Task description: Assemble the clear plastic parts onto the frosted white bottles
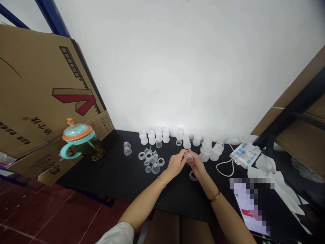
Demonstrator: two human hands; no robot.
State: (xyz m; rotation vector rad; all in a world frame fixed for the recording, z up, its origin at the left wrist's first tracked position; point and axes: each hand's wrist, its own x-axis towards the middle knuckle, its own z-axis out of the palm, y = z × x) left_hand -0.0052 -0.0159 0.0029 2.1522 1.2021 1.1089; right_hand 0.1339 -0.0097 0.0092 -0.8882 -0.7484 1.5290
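My left hand (177,162) and my right hand (197,164) meet over the black table, their fingers closed round a small clear round part (188,157). Beneath my right hand lies a clear ring (193,175), partly hidden by it. Left of my hands is a loose group of translucent rings (160,161) and clear nipple-shaped pieces (155,168). Behind stand several frosted small bottles (166,135), and more bottles (216,151) stand to the right of my hands. Two clear domed caps (127,150) sit at the left.
A teal-lidded jug (77,139) with dark contents stands at the table's left, by a large cardboard sheet (33,88). On the right are a white power strip (245,155) with a looping cable, crumpled white paper (274,179) and a partly pixelated screen (250,206).
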